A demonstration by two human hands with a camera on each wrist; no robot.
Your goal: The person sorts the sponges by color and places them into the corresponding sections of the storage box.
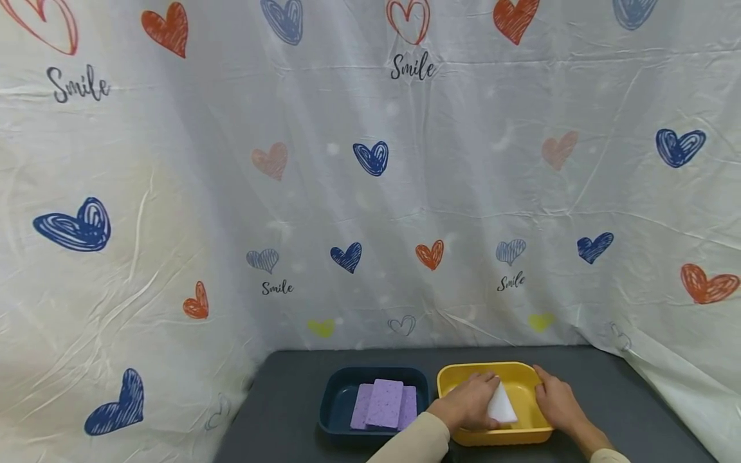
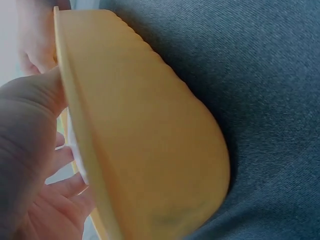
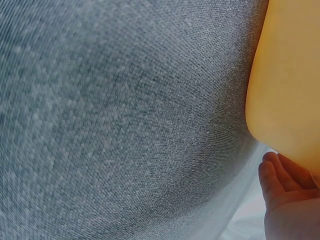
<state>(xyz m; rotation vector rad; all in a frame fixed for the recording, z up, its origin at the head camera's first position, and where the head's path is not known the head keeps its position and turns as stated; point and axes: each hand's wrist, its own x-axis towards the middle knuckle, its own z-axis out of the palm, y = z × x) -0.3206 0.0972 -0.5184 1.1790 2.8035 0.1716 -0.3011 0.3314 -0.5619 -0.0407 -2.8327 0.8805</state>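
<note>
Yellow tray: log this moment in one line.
left hand: holds white block | right hand: grips yellow tray | purple blocks: in blue tray

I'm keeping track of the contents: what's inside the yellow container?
Inside the yellow container, a white piece shows, held by the left hand. That hand covers part of it and of the container's floor; anything beneath cannot be seen.

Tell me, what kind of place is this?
Probably a little tabletop work corner indoors, though I can't tell which room. A curtain with hearts and "Smile" on it hangs behind a dark table, where purple sponges sit in a navy tray beside a yellow tray.
</note>
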